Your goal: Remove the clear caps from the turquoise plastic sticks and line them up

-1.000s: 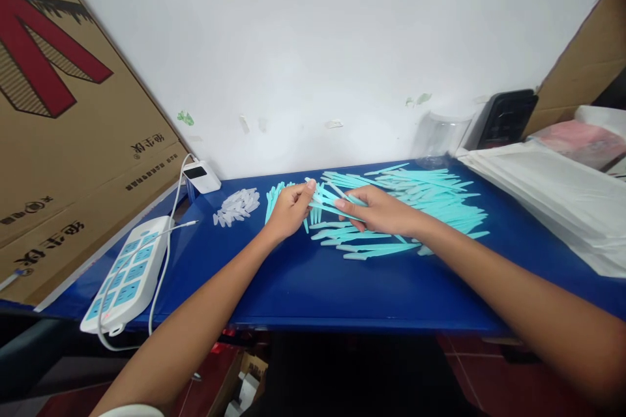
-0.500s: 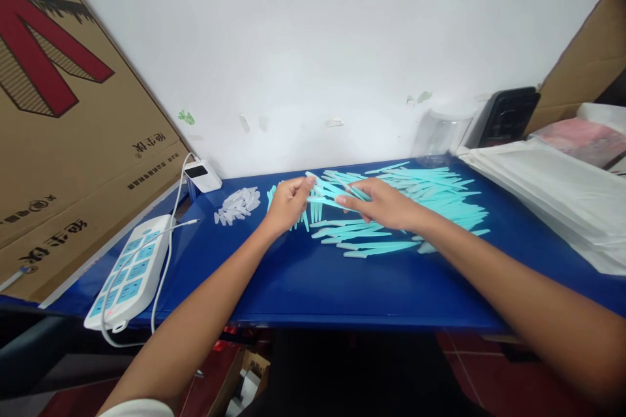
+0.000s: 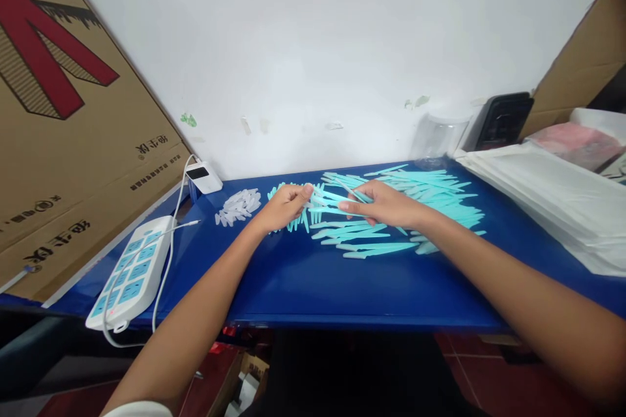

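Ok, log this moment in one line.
Right hand: holding fanned turquoise eyebrow razors | Left hand: at their ends | Translucent caps: heaped on blue table

A small workshop or packing corner — slim turquoise plastic sticks [image 3: 435,192] heaped by the dozen right of the fingers [image 3: 348,206], a glossy blue table [image 3: 342,293] below them, a large printed brown cardboard box [image 3: 107,137] far left.
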Action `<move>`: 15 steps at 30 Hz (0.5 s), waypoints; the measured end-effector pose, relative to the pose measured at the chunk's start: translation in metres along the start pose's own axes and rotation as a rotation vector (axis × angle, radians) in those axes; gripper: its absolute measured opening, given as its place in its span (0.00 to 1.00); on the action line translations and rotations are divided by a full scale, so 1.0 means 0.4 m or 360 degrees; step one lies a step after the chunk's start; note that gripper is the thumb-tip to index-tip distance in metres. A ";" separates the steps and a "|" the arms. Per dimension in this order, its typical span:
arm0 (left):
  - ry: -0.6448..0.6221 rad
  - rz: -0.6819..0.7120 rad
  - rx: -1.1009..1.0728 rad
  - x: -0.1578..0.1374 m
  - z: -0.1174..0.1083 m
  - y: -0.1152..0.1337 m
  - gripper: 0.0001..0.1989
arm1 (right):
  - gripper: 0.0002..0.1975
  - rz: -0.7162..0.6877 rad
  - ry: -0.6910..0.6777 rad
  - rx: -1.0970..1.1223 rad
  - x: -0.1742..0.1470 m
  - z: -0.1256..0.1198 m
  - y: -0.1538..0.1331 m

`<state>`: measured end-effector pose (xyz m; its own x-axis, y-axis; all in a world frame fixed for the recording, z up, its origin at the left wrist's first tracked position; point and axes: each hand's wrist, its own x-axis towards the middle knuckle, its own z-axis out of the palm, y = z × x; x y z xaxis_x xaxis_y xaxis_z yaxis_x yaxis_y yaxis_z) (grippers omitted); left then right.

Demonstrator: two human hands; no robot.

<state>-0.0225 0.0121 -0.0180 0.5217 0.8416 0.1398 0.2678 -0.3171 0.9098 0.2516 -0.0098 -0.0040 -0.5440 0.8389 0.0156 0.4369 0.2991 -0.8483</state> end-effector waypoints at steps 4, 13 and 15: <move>-0.0125 -0.0100 -0.0008 -0.006 0.005 0.006 0.33 | 0.29 0.0035 -0.0082 -0.0013 -0.007 -0.004 -0.005; -0.0154 -0.0180 -0.0312 -0.008 0.008 0.030 0.34 | 0.30 -0.0029 -0.0154 0.0186 -0.004 0.000 -0.019; -0.0153 -0.0187 -0.0322 -0.005 0.004 0.031 0.34 | 0.29 -0.0051 -0.0159 0.0224 -0.001 -0.001 -0.015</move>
<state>-0.0189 0.0056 -0.0078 0.5736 0.8191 -0.0003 0.1688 -0.1178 0.9786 0.2496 -0.0117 0.0014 -0.6274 0.7787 -0.0030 0.3174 0.2523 -0.9141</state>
